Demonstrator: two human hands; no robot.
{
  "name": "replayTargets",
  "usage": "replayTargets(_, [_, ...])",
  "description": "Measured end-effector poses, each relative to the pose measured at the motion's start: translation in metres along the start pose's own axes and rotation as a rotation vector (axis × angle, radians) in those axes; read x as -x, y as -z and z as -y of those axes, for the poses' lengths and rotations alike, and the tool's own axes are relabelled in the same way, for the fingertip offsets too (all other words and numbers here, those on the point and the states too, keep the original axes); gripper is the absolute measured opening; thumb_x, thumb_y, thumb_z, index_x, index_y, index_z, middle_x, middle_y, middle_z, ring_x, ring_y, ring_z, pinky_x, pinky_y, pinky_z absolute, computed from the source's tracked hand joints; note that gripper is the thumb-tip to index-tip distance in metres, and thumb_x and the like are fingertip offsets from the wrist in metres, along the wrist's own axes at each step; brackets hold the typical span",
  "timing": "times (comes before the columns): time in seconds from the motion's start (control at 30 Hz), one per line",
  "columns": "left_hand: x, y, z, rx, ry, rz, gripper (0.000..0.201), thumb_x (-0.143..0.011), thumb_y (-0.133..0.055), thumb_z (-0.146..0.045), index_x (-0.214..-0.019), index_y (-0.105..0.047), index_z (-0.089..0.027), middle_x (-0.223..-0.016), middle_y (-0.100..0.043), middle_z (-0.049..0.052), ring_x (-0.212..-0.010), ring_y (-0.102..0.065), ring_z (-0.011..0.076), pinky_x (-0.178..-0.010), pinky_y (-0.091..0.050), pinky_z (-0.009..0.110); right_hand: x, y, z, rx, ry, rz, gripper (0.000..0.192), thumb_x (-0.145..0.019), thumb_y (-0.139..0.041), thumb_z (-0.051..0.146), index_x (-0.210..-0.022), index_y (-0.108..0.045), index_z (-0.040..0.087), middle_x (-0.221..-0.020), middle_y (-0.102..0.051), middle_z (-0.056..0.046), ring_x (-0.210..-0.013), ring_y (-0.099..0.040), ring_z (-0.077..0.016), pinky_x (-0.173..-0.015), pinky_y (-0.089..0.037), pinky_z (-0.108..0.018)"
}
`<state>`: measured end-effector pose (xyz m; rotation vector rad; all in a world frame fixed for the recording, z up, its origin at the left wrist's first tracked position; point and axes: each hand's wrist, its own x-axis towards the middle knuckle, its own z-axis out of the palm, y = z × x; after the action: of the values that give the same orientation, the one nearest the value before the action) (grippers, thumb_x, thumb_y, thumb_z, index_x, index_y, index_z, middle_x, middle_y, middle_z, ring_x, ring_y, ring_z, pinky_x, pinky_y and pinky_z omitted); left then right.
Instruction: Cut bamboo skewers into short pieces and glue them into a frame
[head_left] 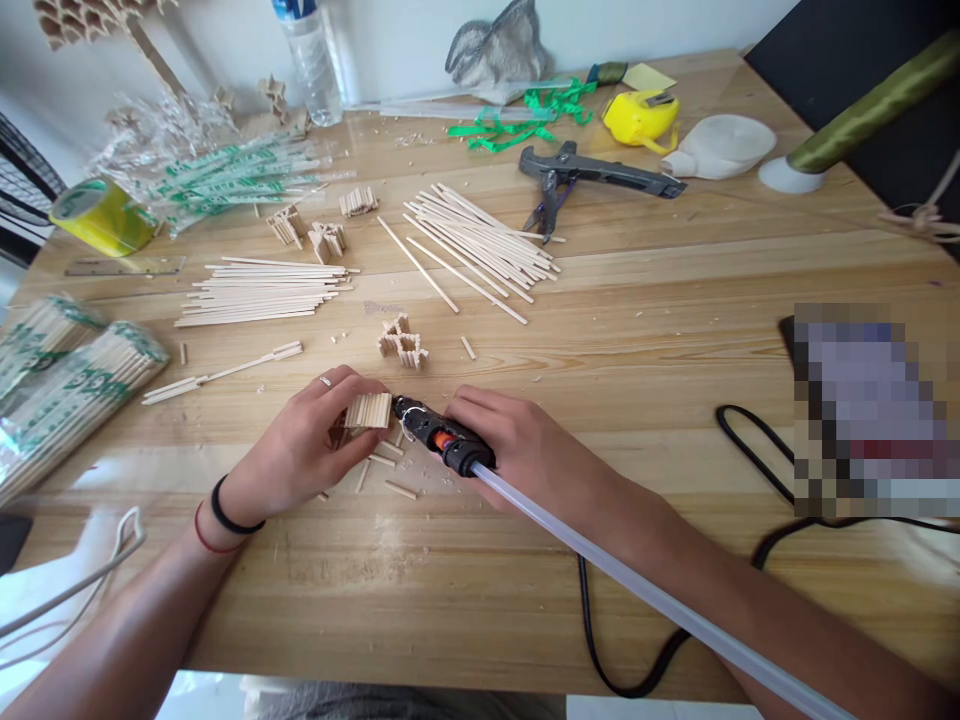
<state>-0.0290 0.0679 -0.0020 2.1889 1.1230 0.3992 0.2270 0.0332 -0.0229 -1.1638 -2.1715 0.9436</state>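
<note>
My left hand [315,440] pinches a small block of short wooden sticks [367,410] set side by side, between thumb and fingers. In my right hand [517,440] is a black hot glue gun [435,428], its nozzle at the right edge of the block; whether they touch I cannot tell. A long translucent glue stick [600,565] runs out of the gun's back toward the lower right. Just beyond my hands stands a zigzag piece of glued short sticks [403,343]. Loose cut bits [401,490] lie beneath the block.
Two piles of long sticks [262,292] [480,245] lie farther back, near a dark cutter tool [600,175]. Packaged sticks [82,390] sit at left, yellow tape [101,215] behind. A black cord [589,610] loops at right beside a blurred screen [877,410].
</note>
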Motion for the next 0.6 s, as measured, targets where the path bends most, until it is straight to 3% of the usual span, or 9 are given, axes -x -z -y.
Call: replayTargets(0.6, [0.0003,0.0005,0.0004,-0.013,0.008,0.016,0.024,-0.099,-0.062,-0.028,-0.122,-0.063,-0.02,-0.103,-0.061,0.004,-0.078,-0.06,0.0147,-0.065,-0.047,0.026,-0.0005,0.0008,0.0008,-0.008,-0.004,0.012,0.024,-0.079,-0.066,0.0,-0.084,-0.052,0.02,-0.084,-0.057,0.0,-0.073,-0.051,-0.0159,-0.066,-0.036,-0.026])
